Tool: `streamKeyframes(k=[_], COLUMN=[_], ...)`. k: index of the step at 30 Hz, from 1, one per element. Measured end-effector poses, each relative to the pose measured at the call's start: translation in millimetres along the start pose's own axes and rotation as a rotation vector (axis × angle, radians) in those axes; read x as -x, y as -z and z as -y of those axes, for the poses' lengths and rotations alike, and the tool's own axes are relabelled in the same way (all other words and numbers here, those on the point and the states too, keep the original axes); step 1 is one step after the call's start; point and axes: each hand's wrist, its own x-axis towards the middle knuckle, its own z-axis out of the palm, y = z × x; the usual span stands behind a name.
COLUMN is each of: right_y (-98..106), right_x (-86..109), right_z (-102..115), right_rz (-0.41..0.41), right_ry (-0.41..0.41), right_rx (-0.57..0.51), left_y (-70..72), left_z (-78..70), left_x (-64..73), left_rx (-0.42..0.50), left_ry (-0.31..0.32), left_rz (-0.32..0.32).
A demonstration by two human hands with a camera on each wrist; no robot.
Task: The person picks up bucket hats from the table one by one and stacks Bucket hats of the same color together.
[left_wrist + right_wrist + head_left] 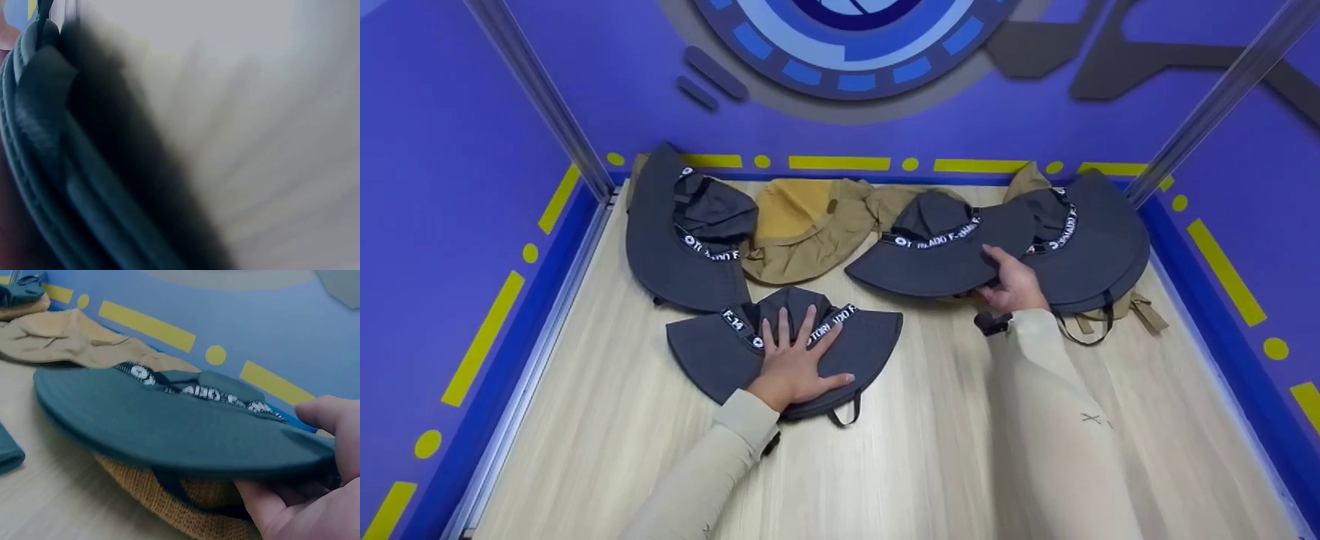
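Observation:
Under my left hand (797, 369), fingers spread straight, lies a dark grey sun hat (705, 352) with a lettered band and a thin black strap. Its stacked brim edges fill the left side of the left wrist view. My right hand (1011, 283) pinches the brim of another dark grey hat (919, 270), thumb on top and fingers below. In the right wrist view that brim (169, 422) is tilted up over a woven tan piece (146, 498) with a black strap. A further dark grey hat (1102, 247) sits directly right of the right hand.
Along the back wall (840, 142) lie a dark grey hat (652, 232) at the left and a tan hat with a yellow panel (810, 225) beside it. Tan cloth shows behind the right-hand hats. Blue walls with metal posts (547, 97) enclose the pale wooden table (900, 465).

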Motion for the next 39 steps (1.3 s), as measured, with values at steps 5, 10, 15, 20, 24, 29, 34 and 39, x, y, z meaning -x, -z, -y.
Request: streamKeyframes(k=[5, 10, 15, 20, 24, 29, 34, 39], right_y=[-1.2, -4.9, -8.2, -11.6, -16.7, -18.1, -13.3, -9.2], right_x=[-3.2, -1.4, 6.1, 20.2, 37.6, 62.2, 78.8, 81.1], right_z=[-6.6, -13.2, -20.7, -35.5, -52.5, -77.9, -110.6, -144.9], right_rz=[0.007, 0.013, 0.059, 0.102, 0.157, 0.243, 0.266, 0.29], right_ry=[0.042, 0.145, 0.187, 0.22, 0.269, 0.337, 0.378, 0.421], right_rx=[0.118, 0.101, -0.063, -0.167, -0.211, -0.255, -0.212, -0.238], left_y=[-0.7, -1.8, -0.2, 3.3, 8.3, 18.1, 29.8, 37.9], left_z=[-0.4, 1.0, 0.9, 0.0, 0.8, 0.2, -1.5, -8.4], left_x=[0.2, -1.1, -2.6, -3.2, -2.6, -2.6, -4.0, -8.9], left_rx=[0.001, -0.004, 0.008, 0.023, 0.057, 0.11, 0.207, 0.746], left_ry=[-0.007, -0.004, -0.005, -0.003, 0.007, 0.018, -0.025, -0.065], left_rz=[0.013, 0.022, 0.027, 0.047, 0.07, 0.083, -0.064, -0.233])
